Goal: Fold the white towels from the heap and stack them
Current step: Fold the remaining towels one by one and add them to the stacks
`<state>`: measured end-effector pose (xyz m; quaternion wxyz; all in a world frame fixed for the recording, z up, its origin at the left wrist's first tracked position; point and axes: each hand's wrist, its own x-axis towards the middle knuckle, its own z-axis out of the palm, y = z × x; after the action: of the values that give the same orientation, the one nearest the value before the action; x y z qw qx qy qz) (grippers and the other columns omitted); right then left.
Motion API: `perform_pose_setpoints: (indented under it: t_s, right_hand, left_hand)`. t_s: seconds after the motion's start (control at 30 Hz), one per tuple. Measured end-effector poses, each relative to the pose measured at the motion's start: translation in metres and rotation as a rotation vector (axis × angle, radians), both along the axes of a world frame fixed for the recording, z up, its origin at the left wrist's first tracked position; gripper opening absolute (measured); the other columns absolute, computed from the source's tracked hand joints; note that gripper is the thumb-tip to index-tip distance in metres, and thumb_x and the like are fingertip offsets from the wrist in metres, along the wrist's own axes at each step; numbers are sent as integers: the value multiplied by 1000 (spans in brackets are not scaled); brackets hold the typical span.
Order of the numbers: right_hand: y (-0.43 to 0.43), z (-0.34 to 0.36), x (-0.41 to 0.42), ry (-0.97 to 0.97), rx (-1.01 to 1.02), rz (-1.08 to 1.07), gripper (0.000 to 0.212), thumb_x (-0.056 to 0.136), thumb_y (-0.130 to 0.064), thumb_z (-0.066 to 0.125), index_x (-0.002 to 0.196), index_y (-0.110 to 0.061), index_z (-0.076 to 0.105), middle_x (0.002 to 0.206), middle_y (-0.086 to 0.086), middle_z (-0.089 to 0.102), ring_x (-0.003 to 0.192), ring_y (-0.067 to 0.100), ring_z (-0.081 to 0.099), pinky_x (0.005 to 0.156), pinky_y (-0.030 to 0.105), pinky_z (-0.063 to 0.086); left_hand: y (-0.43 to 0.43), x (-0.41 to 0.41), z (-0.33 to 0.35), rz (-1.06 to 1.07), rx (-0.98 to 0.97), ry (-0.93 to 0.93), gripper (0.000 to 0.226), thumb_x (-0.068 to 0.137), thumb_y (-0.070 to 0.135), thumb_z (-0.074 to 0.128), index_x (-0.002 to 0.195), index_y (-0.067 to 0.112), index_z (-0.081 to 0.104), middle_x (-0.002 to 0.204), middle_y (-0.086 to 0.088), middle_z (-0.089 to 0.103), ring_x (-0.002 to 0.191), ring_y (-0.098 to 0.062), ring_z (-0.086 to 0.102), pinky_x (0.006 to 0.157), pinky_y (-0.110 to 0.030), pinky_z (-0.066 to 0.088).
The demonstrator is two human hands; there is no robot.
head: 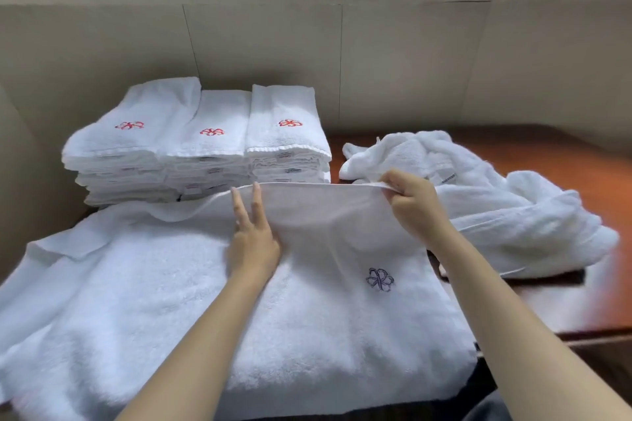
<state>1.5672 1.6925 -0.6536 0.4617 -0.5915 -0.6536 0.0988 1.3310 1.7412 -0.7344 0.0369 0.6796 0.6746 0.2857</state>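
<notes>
- From my remote seat I see 1 large white towel [164, 301] spread flat across the near side of the table [581, 287]. Its pile is thick and fluffy.
- A dark flower emblem [380, 279] is stitched into the towel, right of its middle.
- The towel's far edge [307, 187] has a smooth hemmed band. It is raised off the surface and stretched in a nearly straight line between the 2 hands.
- The cloth below that raised edge looks thin and slightly see-through, and it slopes down toward me.
- The left hand [253, 243] lies against the lifted cloth near the towel's middle. 2 fingers [256, 202] are straight and slightly spread, with their tips just under the raised edge. I cannot tell how the other fingers lie, because the cloth hides them.
- The right hand [410, 203] pinches the far edge at its right end, with curled fingers and the thumb closed on the hem.
- 3 stacks [205, 150] of folded white towels sit side by side at the back left, just beyond the raised edge. Each top towel has a red flower emblem.
- The heap [506, 205] of crumpled white towels lies to the right on the brown wood, just beside and behind the right hand.
</notes>
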Motion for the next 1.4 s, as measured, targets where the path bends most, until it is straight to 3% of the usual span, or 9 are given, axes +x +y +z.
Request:
perform_pose_setpoints:
  t_s: [0.1, 0.23, 0.4, 0.5, 0.77, 0.9, 1.07, 1.2, 1.4]
  right_hand:
    - [-17, -2, 8, -7, -86, 125, 34, 87, 6, 52, 71, -22, 62, 64, -14, 56, 67, 4, 50, 60, 12, 36]
    - [-35, -6, 17, -64, -381, 285, 30, 87, 1, 54, 70, -19, 68, 70, -5, 63, 71, 11, 56, 68, 27, 43]
    - [-40, -6, 16, -519, -459, 189, 33, 79, 9, 47, 82, -14, 70, 79, -9, 54, 81, 11, 47, 64, 21, 37]
    - [-46, 3, 20, -470, -448, 178, 38, 70, 10, 49, 51, -23, 53, 60, -8, 48, 62, 11, 42, 49, 15, 29]
    - [-64, 3, 18, -623, -1066, 260, 33, 76, -3, 52, 67, -23, 76, 85, 8, 71, 71, 13, 53, 69, 27, 43]
    - [-60, 7, 19, -524, -973, 287, 25, 90, -30, 58, 75, -20, 75, 80, -7, 74, 72, 3, 65, 75, 27, 48]
    - [-34, -25, 6, -715, -607, 51, 40, 86, 0, 41, 123, -11, 53, 120, 7, 54, 109, 26, 53, 85, 34, 47]
    - [-18, -38, 10, -819, -645, -33, 17, 81, 1, 40, 90, -10, 49, 103, 9, 52, 87, 26, 49, 54, 28, 31]
    - [6, -51, 31, -591, -308, -356, 27, 85, 7, 35, 106, -5, 45, 111, 17, 47, 97, 37, 53, 69, 37, 34]
  left_hand:
    - [4, -19, 9, 106, 96, -83, 87, 86, -2, 48, 151, 37, 5, 158, -8, -21, 116, -43, 51, 57, -35, 42]
    - [10, -58, 14, 110, -110, -37, 35, 88, 2, 45, 119, 13, 58, 151, -12, 26, 122, -40, 41, 91, -45, 43]
    - [0, -67, 32, 116, 50, 64, 27, 78, -4, 49, 99, 7, 63, 113, -16, 51, 109, -33, 41, 91, -37, 37]
    - [-6, -72, 58, 109, 72, 162, 4, 83, 10, 60, 86, 12, 59, 98, -13, 61, 99, -32, 47, 74, -35, 39]
    - [-57, -102, 93, -257, -1017, 425, 27, 81, 48, 69, 100, 31, 64, 80, 12, 73, 67, -7, 55, 55, -18, 38]
    - [-43, -103, 78, -261, -638, 250, 19, 91, 40, 58, 89, 23, 67, 88, 7, 72, 73, -7, 63, 57, -18, 43]
    - [-22, -88, 43, -243, -419, 219, 38, 95, 23, 54, 133, 20, 49, 131, -8, 46, 115, -23, 52, 97, -32, 39]
    - [-5, -95, 35, -175, -493, 281, 13, 95, 29, 53, 105, 21, 52, 113, -7, 40, 92, -25, 53, 80, -31, 39]
    - [12, -93, 17, -13, -145, 85, 20, 93, 0, 44, 111, 8, 50, 120, -17, 41, 85, -32, 51, 74, -38, 39]
